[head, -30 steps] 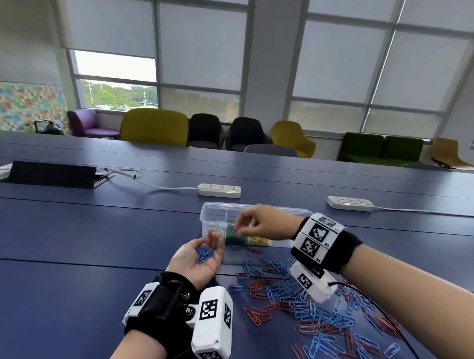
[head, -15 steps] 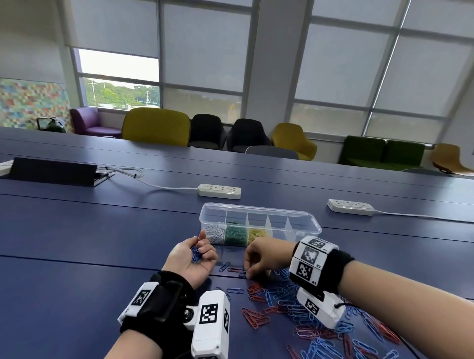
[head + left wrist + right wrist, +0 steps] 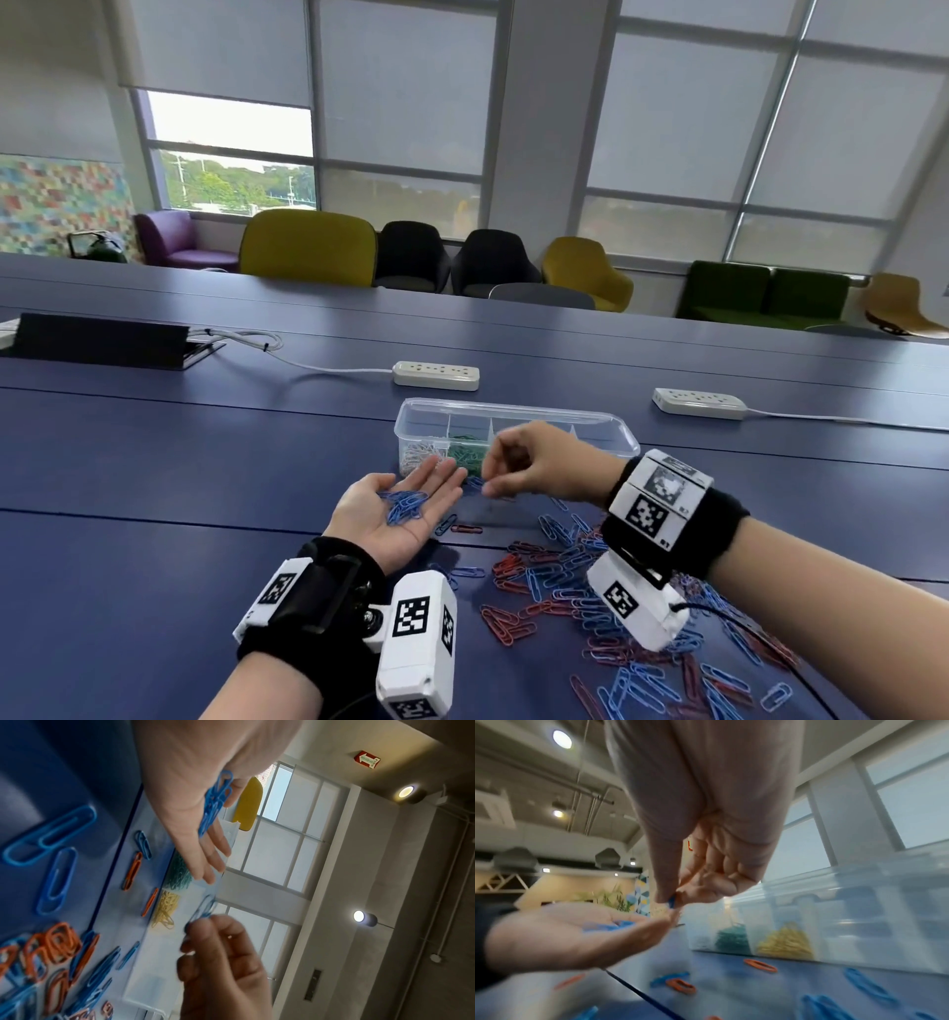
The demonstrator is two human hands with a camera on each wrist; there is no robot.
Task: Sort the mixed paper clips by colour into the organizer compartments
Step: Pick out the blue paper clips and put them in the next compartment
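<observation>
I have my right hand (image 3: 539,470) pinching 1 blue clip (image 3: 203,909) between thumb and fingertip, hanging just past the fingertips of my left hand (image 3: 395,506). The left hand lies flat, palm up and fingers relaxed, carrying a small heap of blue clips (image 3: 404,506) in its hollow. From the pinch, that hollow sits at about 8 o'clock in the head view, near and a little lower. The pinched clip's long axis seems to point toward the left fingertips (the wrist views are blurred, so I can't be sure).

Behind both hands, at 12 o'clock, stands the clear organizer (image 3: 624,442): white, green and yellow clips fill 3 left compartments; the right ones look empty. The mixed pile (image 3: 575,591) of red and blue clips lies at 5 o'clock on the table (image 3: 154,514). I judge there's free room between the palms; only the organizer's near wall crowds the fingertips.
</observation>
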